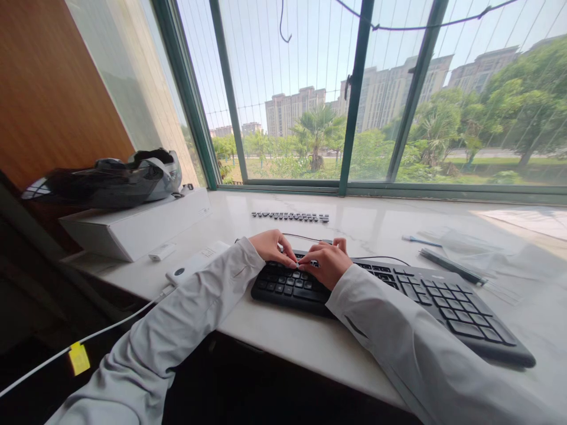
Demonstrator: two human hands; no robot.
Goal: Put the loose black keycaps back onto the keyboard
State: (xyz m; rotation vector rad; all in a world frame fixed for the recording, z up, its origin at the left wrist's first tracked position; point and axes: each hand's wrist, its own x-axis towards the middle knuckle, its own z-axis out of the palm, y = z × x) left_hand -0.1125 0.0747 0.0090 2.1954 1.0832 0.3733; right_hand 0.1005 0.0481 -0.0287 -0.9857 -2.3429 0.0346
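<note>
A black keyboard point(310, 293) lies at a slant along the front of the white marble-patterned counter. On its right part, several keys show only open square frames, while keycaps sit in place at the front left. My left hand point(275, 247) is over the keyboard's left part, thumb and forefinger pinched together. From the other side my right hand point(326, 262) meets it, its fingertips closed too. Between the fingertips shows a small pale thing point(297, 265), too small to name. Behind the hands, loose black keycaps point(290, 216) stand in rows on the counter.
At left, a white box point(133, 227) carries a dark plastic-wrapped bundle point(115, 177). A white power bank point(197, 262) with a cable lies by my left sleeve. To the right are a blue-tipped brush point(420, 241), a dark strip point(452, 265) and clear plastic bags point(478, 243).
</note>
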